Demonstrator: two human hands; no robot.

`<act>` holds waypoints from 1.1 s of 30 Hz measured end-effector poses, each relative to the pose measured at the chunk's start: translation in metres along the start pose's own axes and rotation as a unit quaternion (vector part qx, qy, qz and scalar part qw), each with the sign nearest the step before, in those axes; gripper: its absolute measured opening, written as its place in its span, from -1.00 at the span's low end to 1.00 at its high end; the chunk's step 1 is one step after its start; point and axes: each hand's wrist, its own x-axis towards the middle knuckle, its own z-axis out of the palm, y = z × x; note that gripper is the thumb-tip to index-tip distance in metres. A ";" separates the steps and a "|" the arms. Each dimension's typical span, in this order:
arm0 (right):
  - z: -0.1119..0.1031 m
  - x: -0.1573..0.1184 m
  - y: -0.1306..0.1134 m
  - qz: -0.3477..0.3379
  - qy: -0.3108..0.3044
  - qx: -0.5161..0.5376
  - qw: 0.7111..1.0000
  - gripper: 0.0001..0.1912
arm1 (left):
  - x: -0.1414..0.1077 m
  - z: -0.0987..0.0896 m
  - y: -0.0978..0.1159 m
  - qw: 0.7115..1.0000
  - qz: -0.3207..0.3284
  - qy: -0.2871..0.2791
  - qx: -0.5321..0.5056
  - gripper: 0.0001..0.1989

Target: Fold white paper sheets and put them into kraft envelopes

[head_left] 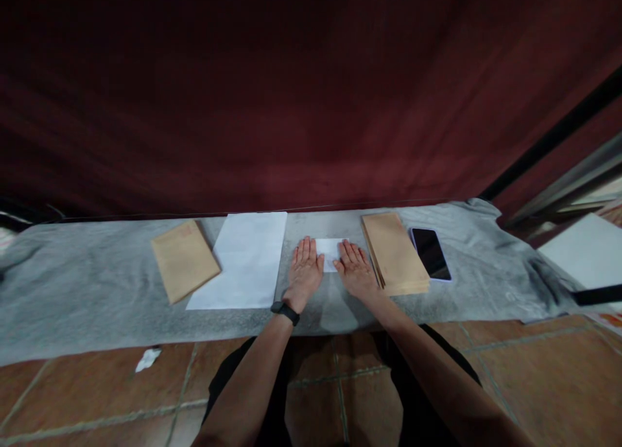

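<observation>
A small white piece of paper [330,252], perhaps folded, lies flat on the grey cloth in front of me. My left hand [306,272] rests palm down at its left edge, fingers stretched out and pointing away from me. On its right edge lies my right hand [354,269], also flat, with its fingers angled up to the left. Large white sheets of paper [247,259] are to the left of my left hand. Close beside my right hand sits a stack of brown envelopes [396,252]. The palms hide the paper's two side edges.
Another brown envelope or small pile of them [185,260] overlaps the white sheets at the left. A phone [431,254] lies right of the envelope stack. The grey cloth [97,291] covers a long narrow surface, with a dark red curtain [311,110] behind and a tiled floor [121,395] below.
</observation>
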 end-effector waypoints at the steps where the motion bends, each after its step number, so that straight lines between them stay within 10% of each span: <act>1: 0.000 0.000 0.001 0.006 0.004 0.000 1.000 -0.40 | -0.001 -0.001 -0.002 1.000 -0.007 0.001 -0.001 -0.38; 11: -0.020 0.010 0.003 0.092 0.000 0.046 0.995 -0.43 | -0.004 -0.007 -0.003 0.997 -0.033 0.052 -0.035 -0.38; 17: -0.030 0.023 0.003 0.165 -0.041 0.094 0.981 -0.44 | -0.019 -0.017 0.013 0.984 0.163 -0.001 -0.071 -0.31; 21: -0.034 0.030 0.008 0.222 -0.058 0.181 0.956 -0.47 | -0.027 -0.018 0.023 0.981 0.181 -0.029 -0.071 -0.25; 28: -0.030 0.033 0.020 0.278 -0.010 0.443 0.852 -0.49 | -0.028 -0.018 0.028 0.985 0.153 -0.016 -0.075 -0.24; 33: -0.038 0.031 0.013 0.283 -0.012 0.632 0.721 -0.46 | -0.028 -0.020 0.032 0.988 0.131 -0.006 -0.087 -0.32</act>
